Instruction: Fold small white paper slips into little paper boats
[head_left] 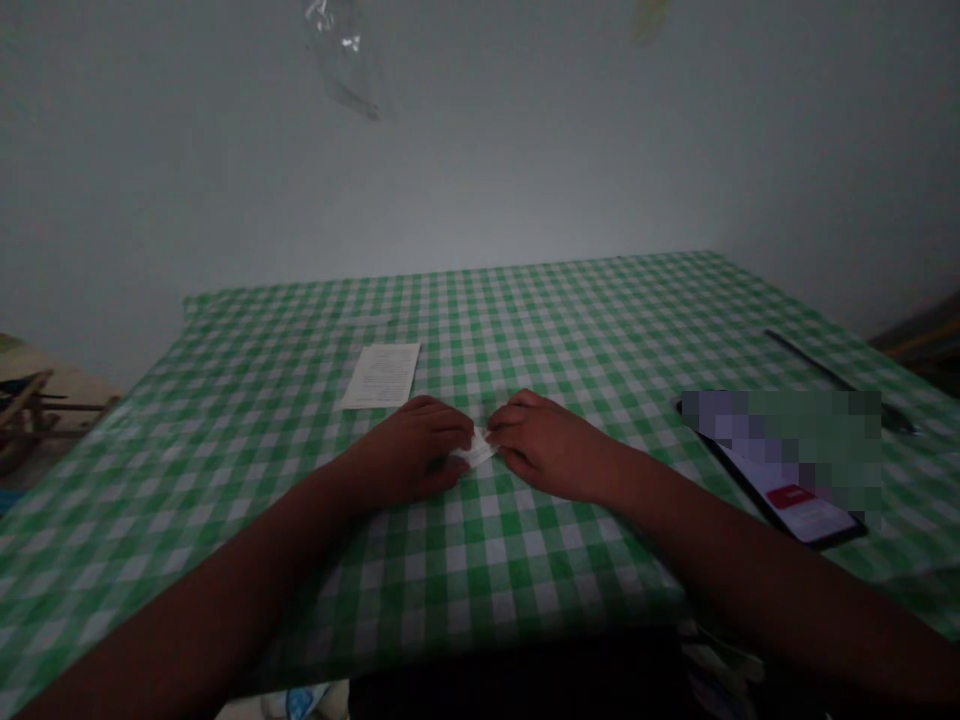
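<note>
- Left hand [421, 450] and right hand [553, 446] are pinching a white piece [480, 449] (likely paper) between them.
- Its visible part is slanting away rightward, neither hand nearer.

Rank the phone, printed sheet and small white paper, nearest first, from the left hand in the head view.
1. Small white paper: touching the left hand, between it and the right hand.
2. Printed sheet: just beyond the left hand.
3. Phone: far right, past the right hand.
</note>
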